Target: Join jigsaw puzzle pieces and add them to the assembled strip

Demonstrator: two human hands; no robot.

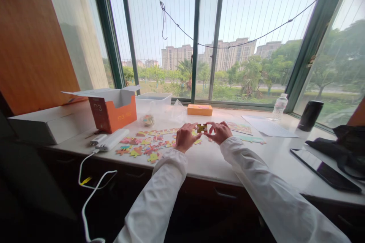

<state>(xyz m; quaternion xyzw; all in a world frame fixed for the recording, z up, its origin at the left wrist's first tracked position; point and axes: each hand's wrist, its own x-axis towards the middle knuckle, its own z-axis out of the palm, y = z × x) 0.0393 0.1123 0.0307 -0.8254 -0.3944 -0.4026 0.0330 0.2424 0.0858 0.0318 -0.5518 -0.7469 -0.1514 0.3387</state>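
Our left hand [185, 138] and right hand [221, 132] come out of white sleeves [155, 197] and meet above a white counter [205, 165], their fingertips clamped from both sides on a small jigsaw piece [202, 128]. It is mostly yellow with dark patches and knobbed edges, though it is too small to tell whether it is one piece or a few joined. Loose jigsaw pieces [139, 148] in pink, orange, yellow and green lie scattered just below and left of our hands, and a white power bank [112, 139] with a white cable [85, 193] sits to their left. To the right lie a picture card [239, 128], loose papers [268, 126] and a dark tablet [325, 171]. Farther along the counter stand an open orange box [112, 112], a clear plastic tub [154, 99], a flat orange box [199, 110], a water bottle [279, 107] and a black cylinder [310, 115]. Beyond them, a green-framed window [196, 34] looks out on trees and tall apartment blocks.
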